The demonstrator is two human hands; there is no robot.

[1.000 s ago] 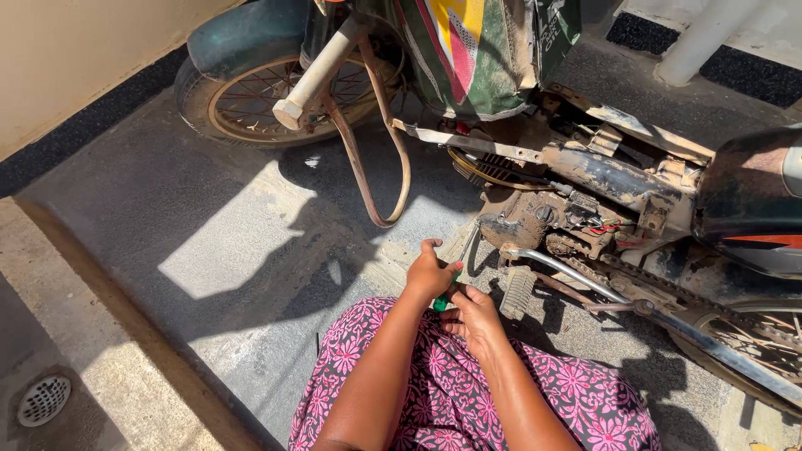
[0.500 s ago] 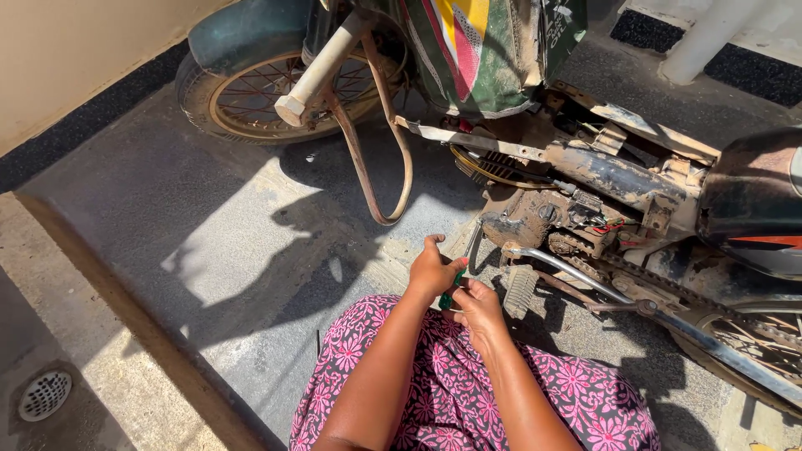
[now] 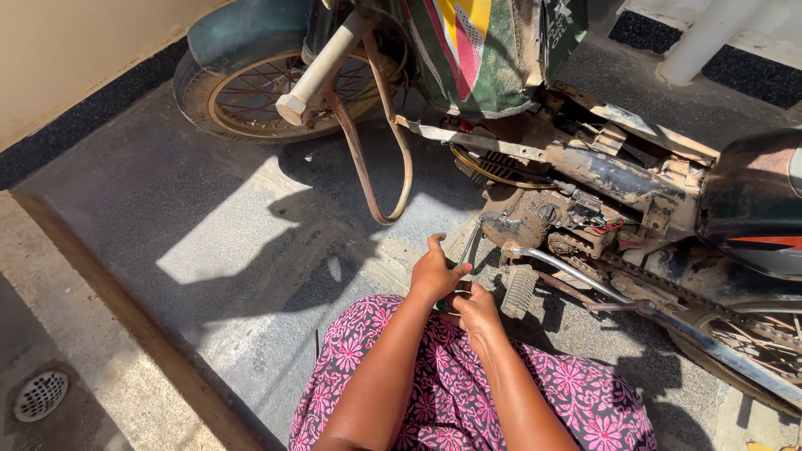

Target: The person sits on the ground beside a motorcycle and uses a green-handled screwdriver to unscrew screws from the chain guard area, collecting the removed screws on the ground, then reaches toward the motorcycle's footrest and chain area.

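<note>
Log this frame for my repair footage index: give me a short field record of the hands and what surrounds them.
Setting: sunlit concrete floor beside a muddy motorcycle
Left hand: fingers curled, close against the right hand
Right hand: closed around something small, not identifiable
Nearest part: footrest, just right of the hands
Lap: pink floral fabric
Also: floor drain at lower left
</note>
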